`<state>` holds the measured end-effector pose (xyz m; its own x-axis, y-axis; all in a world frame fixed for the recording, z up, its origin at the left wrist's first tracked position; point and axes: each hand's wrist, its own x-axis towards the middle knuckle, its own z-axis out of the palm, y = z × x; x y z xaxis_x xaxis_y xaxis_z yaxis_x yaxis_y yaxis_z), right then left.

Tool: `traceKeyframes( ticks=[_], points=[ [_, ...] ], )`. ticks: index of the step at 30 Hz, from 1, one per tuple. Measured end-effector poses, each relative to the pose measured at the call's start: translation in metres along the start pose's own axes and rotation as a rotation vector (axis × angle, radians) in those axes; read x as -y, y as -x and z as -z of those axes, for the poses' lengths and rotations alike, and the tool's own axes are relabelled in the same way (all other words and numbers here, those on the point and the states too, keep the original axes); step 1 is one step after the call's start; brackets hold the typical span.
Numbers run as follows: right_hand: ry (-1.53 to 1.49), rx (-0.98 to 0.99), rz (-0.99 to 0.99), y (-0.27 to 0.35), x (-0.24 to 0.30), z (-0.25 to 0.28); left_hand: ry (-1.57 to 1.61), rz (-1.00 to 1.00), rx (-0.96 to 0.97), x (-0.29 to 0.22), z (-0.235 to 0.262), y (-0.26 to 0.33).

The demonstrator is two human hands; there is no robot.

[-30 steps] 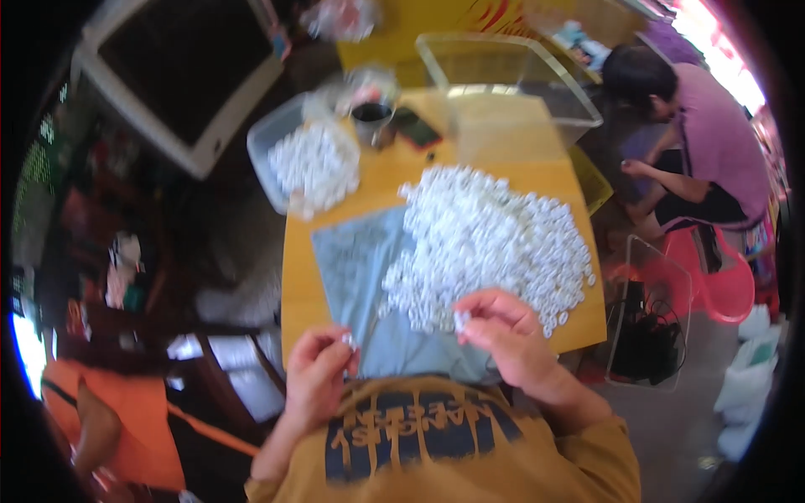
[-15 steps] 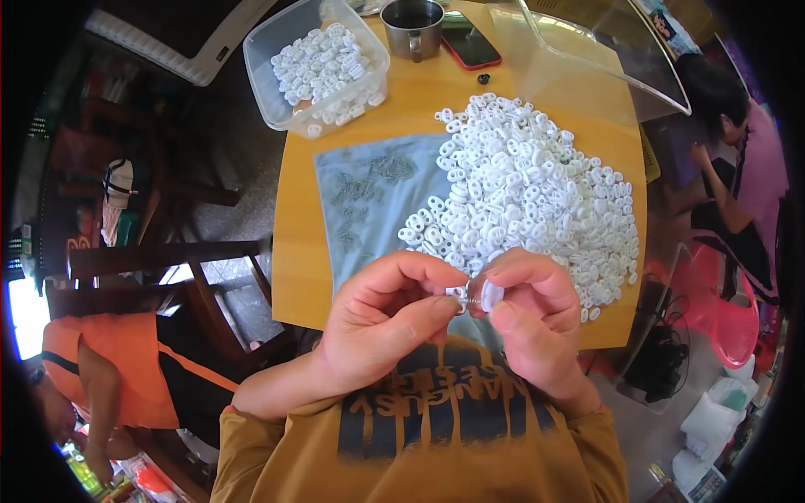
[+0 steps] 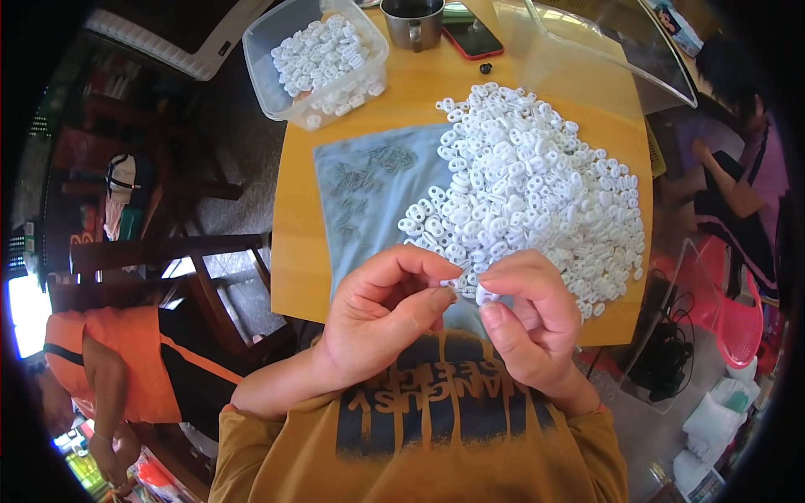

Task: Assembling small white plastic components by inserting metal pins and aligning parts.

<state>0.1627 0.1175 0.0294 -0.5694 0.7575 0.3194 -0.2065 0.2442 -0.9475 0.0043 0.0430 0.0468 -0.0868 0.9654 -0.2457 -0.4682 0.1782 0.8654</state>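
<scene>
My left hand [image 3: 390,308] and my right hand [image 3: 534,323] face each other above the table's near edge, fingertips slightly apart. Between my right thumb and index finger is a small white plastic piece [image 3: 485,295]. The left thumb and index finger are pinched together on something tiny, mostly covered by the fingertips. Just beyond my hands spreads a big pile of white oval two-hole plastic pieces [image 3: 528,180]. Left of the pile, a grey-blue cloth [image 3: 356,260] lies flat, with small thin metal pieces [image 3: 394,159], probably springs, scattered in clusters on it.
A clear plastic tub [image 3: 272,92] holding more white pieces stands at the far left of the wooden table [image 3: 298,251]. A metal mug [image 3: 412,27], a phone [image 3: 472,32] and a transparent bin [image 3: 579,71] are at the back. People sit at left and right; a pink chair [image 3: 738,318] stands right.
My fingertips have drawn a little apart. The metal spring seen between them before is no longer visible there, and the white piece in my right fingers has turned. The view has shifted slightly.
</scene>
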Motion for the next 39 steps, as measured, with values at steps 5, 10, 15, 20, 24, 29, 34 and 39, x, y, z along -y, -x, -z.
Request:
traceKeyframes(
  ticks=[5, 10, 15, 20, 24, 29, 34, 39],
  points=[
    [0.161, 0.012, 0.086, -0.002, 0.001, -0.006, -0.016, -0.024, 0.008, 0.003, 0.007, 0.004],
    [0.192, 0.023, 0.096, -0.008, -0.002, -0.009, -0.023, -0.043, -0.027, 0.003, 0.012, 0.004],
    [0.138, 0.031, 0.07, -0.009, -0.008, -0.01, -0.014, -0.034, -0.024, 0.004, 0.014, 0.0],
    [-0.093, 0.018, -0.115, -0.006, -0.012, -0.009, -0.02, -0.037, -0.014, 0.006, 0.016, -0.002],
    [0.1, -0.002, 0.007, -0.008, -0.014, -0.011, -0.019, -0.019, -0.044, 0.008, 0.015, -0.004],
    [0.342, 0.041, 0.17, -0.011, -0.012, -0.009, -0.043, -0.002, -0.06, 0.008, 0.014, -0.004],
    [0.16, 0.024, 0.033, -0.011, -0.015, -0.008, -0.047, 0.022, -0.061, 0.007, 0.015, -0.006],
    [-0.255, -0.005, -0.27, -0.003, -0.016, -0.013, -0.034, 0.026, -0.083, 0.005, 0.015, -0.006]
  ],
)
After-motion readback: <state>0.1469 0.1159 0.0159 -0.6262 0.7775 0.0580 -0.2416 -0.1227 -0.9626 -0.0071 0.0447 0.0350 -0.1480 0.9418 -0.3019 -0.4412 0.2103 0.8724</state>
